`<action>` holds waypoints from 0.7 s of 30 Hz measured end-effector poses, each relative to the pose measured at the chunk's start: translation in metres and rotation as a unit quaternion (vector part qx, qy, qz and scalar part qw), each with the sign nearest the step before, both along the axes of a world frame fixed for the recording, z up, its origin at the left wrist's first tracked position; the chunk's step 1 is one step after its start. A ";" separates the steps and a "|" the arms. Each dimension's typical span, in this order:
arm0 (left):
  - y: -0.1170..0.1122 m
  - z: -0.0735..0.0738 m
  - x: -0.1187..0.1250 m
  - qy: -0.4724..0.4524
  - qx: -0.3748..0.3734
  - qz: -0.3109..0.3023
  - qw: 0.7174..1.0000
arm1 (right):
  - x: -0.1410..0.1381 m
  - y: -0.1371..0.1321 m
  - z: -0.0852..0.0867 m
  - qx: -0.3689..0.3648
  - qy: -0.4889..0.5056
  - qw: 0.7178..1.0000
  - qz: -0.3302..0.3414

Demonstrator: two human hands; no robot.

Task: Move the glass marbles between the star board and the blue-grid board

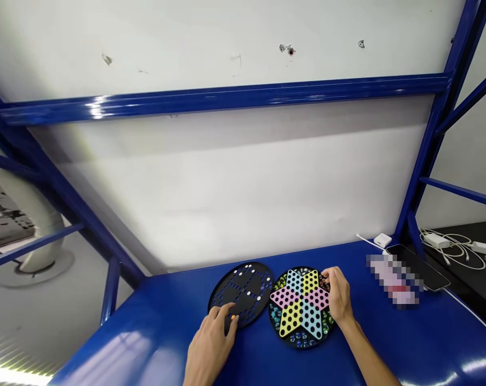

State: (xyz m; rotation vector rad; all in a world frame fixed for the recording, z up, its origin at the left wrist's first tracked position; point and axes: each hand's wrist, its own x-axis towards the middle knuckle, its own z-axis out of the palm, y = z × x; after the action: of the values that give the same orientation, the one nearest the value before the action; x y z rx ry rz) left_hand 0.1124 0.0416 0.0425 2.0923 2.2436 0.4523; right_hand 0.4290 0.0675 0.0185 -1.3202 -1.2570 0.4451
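Observation:
A round black board [235,292] with rows of holes lies on the blue table, several small white pieces set in it. Over its lower edge, my left hand [212,343] has thumb and index finger close together, with a small orange marble [233,317] between their tips. Beside it, at the right, is a round Chinese checkers board [301,296] with a pink, yellow and blue star. Coloured glass marbles [301,339] fill the pockets around the star. At that board's right rim, my right hand [339,295] has curled fingers over the orange marbles; its fingertips are partly hidden.
A phone [421,268] and a blurred pink packet [393,281] lie at the table's right, with a white charger [382,240] and cable behind. More chargers and cables [447,244] rest on a dark surface beyond. Blue metal frame bars [226,99] stand before the white wall.

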 end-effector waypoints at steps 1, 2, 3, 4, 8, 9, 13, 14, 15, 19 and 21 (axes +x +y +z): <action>0.001 0.002 -0.007 -0.003 -0.021 0.008 1.000 | 0.000 0.000 0.000 0.000 -0.002 1.000 0.001; 0.001 0.004 -0.011 -0.011 -0.039 0.007 0.999 | -0.001 -0.001 0.001 0.001 -0.003 1.000 0.000; 0.001 0.005 -0.013 -0.021 -0.051 0.002 0.998 | -0.001 -0.001 0.001 0.001 -0.004 1.000 -0.003; 0.002 0.006 -0.013 -0.029 -0.060 -0.002 0.998 | 0.000 -0.001 0.000 0.000 -0.003 1.000 -0.006; 0.013 0.007 -0.010 -0.024 -0.082 0.002 0.996 | 0.002 0.001 -0.003 -0.001 -0.003 1.000 -0.015; 0.017 0.006 -0.011 -0.020 -0.092 0.001 0.996 | 0.003 0.002 -0.003 0.000 -0.002 1.000 -0.015; 0.026 0.009 -0.009 -0.023 -0.085 0.008 0.996 | 0.003 0.003 -0.004 -0.002 -0.003 1.000 -0.017; 0.026 0.010 -0.005 -0.034 -0.067 0.014 0.997 | 0.002 0.002 -0.003 -0.003 -0.004 1.000 -0.017; 0.024 0.011 0.002 -0.051 -0.048 0.015 0.997 | 0.002 0.002 -0.003 -0.004 -0.005 1.000 -0.017; 0.006 0.012 0.062 -0.155 0.001 -0.068 0.986 | 0.002 0.002 -0.003 -0.005 -0.006 1.000 -0.016; -0.004 0.012 0.102 -0.175 -0.001 -0.162 0.971 | 0.003 0.002 -0.004 -0.003 -0.009 1.000 -0.022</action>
State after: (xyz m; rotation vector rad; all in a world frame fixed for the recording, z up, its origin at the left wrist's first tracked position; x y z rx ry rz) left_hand 0.2145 0.0380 0.0541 2.1215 1.6747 0.7251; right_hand 0.4321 0.0700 0.0148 -1.3576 -1.2402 0.4067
